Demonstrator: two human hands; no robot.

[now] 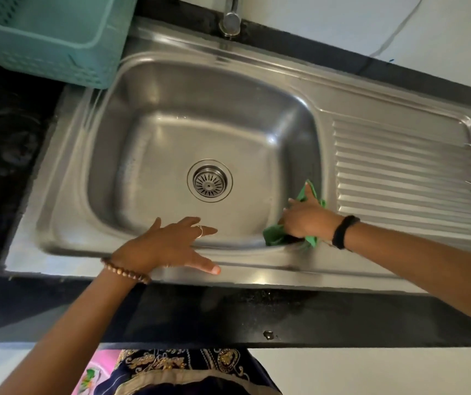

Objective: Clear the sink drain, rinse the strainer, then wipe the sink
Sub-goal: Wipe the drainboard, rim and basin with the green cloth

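A stainless steel sink [171,115] fills the middle of the head view. Its round metal strainer [209,181] sits in the drain at the bottom of the basin. My right hand [307,216] presses a green cloth [275,236] against the basin's near right corner, at the rim. My left hand [168,246] rests flat on the sink's front rim with fingers spread and nothing in it.
A ribbed draining board [405,178] lies to the right of the basin. A teal plastic basket [46,38] stands at the back left, overlapping the sink's corner. The tap [232,18] rises behind the basin. Black countertop [228,315] runs along the front.
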